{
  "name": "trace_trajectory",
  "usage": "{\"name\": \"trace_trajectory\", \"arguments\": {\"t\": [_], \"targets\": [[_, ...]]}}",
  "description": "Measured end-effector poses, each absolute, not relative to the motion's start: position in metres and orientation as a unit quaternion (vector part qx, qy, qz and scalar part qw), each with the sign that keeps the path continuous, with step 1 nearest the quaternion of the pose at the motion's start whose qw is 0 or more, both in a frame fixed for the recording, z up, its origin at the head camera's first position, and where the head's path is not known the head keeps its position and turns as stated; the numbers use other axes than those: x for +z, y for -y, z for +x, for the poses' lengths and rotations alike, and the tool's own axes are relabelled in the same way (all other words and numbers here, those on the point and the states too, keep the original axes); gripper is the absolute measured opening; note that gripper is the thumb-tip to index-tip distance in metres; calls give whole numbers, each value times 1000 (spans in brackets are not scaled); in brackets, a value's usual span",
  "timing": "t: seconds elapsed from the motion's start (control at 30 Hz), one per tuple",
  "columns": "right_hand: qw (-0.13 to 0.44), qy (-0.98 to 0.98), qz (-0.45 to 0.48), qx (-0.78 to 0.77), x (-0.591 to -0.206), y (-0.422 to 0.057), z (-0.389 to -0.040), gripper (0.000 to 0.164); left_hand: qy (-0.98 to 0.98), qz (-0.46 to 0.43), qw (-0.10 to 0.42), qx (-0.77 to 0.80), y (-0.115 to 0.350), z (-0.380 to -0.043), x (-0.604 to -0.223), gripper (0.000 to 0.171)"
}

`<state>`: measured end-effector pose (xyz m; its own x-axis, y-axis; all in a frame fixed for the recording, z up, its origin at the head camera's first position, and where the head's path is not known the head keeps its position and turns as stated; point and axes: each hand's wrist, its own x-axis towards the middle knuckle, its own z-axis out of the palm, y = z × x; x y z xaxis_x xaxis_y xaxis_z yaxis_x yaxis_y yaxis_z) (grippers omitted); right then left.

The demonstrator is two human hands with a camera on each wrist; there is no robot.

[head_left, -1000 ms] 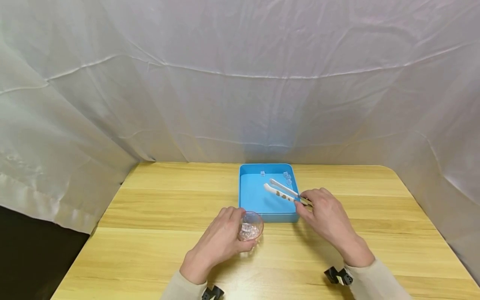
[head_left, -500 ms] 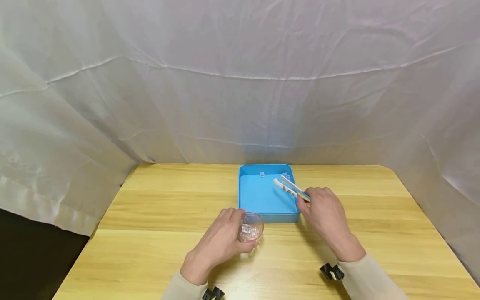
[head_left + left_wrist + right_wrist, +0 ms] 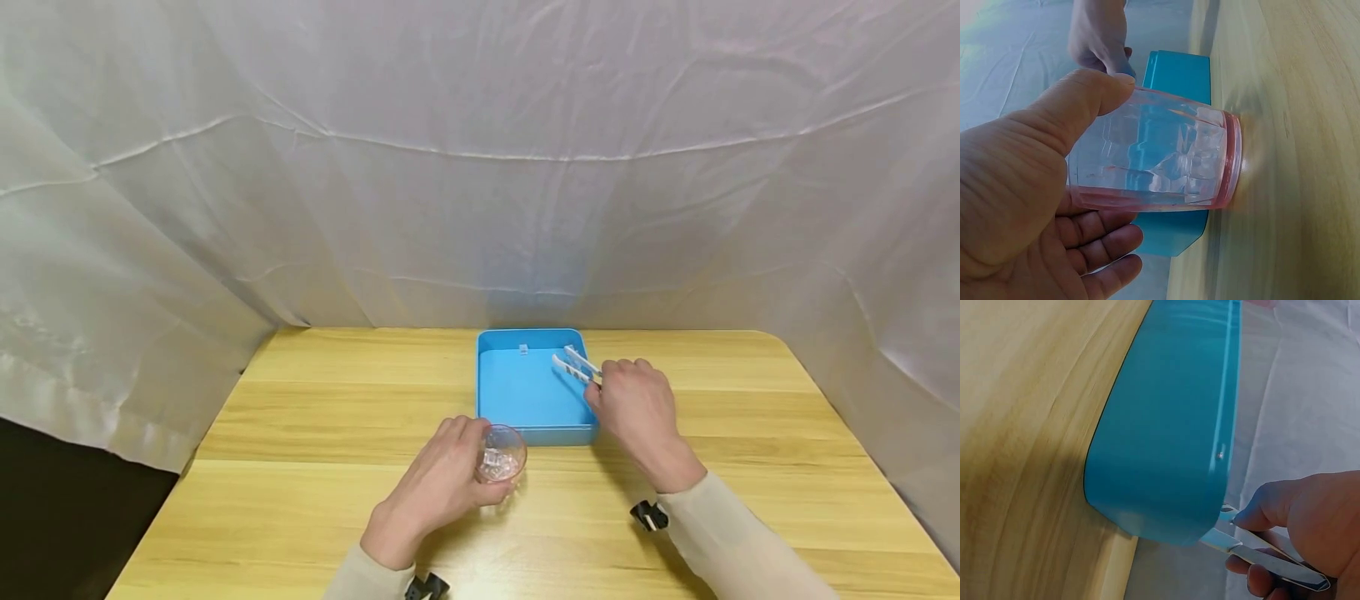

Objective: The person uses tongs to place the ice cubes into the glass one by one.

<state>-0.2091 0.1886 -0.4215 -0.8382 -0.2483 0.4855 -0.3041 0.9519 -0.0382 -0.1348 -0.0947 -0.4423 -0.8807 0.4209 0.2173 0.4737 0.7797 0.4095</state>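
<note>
In the head view my left hand (image 3: 429, 487) holds a clear cup (image 3: 512, 442) with a pinkish rim, at the tray's front left corner. Several clear cubes (image 3: 1200, 156) lie at the cup's bottom; my thumb and fingers span the side near its mouth. My right hand (image 3: 636, 417) grips a pair of white tongs (image 3: 574, 369) with brownish patches over the right side of the blue tray (image 3: 517, 396). Their spread tips reach down to clear cubes in the back right corner, partly covered by the tongs. In the right wrist view the tray wall hides these tips.
Another clear cube (image 3: 523, 350) lies by itself near the tray's back wall. The tray stands on a wooden table (image 3: 337, 417), close to its far edge. A pale cloth (image 3: 450, 208) hangs behind and along the sides.
My right hand has moved forward and the tongs have shifted right and back, from the tray's middle to the cubes in its back right corner. The left hand and cup stay put.
</note>
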Motion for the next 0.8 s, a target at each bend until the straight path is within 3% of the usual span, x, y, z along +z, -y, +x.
{"name": "trace_trajectory", "arguments": {"t": [0.27, 0.8], "targets": [[257, 954, 156, 22, -420, -182, -215, 34, 941, -239, 51, -235, 94, -135, -442, 74], [177, 973, 138, -47, -397, -167, -221, 32, 940, -241, 52, -234, 94, -135, -442, 74]]}}
